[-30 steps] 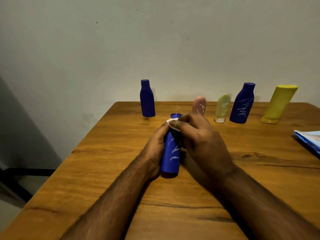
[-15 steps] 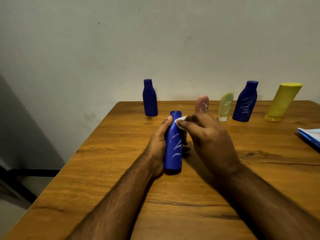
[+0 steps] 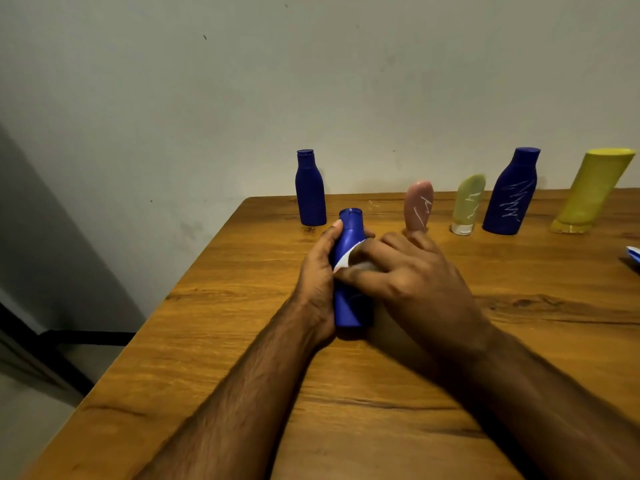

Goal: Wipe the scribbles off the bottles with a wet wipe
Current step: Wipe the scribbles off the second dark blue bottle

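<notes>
Two bare forearms reach in from the near edge of the wooden table [image 3: 214,341], meeting a little past its middle. There the left hand [image 3: 317,282] wraps a small blue bottle [image 3: 348,306] standing upright on the table, its fingers curled round the far side and the thumb lying up along the left flank to just under the cap. The right hand [image 3: 412,282] comes in from the other side, its fingers bent and pinching a white wet wipe [image 3: 343,263] flat against the bottle's front at about mid-height. Only a small folded corner of the wipe shows between the two hands. Below the hands the bottle's lower body is in view; whether any scribble is left there I cannot tell in this dim light.

Farther back, a row of containers stands near the wall side of the table. Just behind the right hand is a pink tube [image 3: 418,209] marked with white scribbles. To its right is a pale green tube [image 3: 468,202] on a white cap, also scribbled, then a larger dark blue bottle [image 3: 512,192] with white zigzags across its front, then a yellow bottle [image 3: 592,192], unmarked on the side I can see. Off to the left of the held bottle, set apart from the rest, stands another blue bottle [image 3: 310,190] with no marks visible on it.

At the right edge a blue-and-white packet [image 3: 632,258] pokes into view. A plain pale wall [image 3: 311,81] rises behind everything.
</notes>
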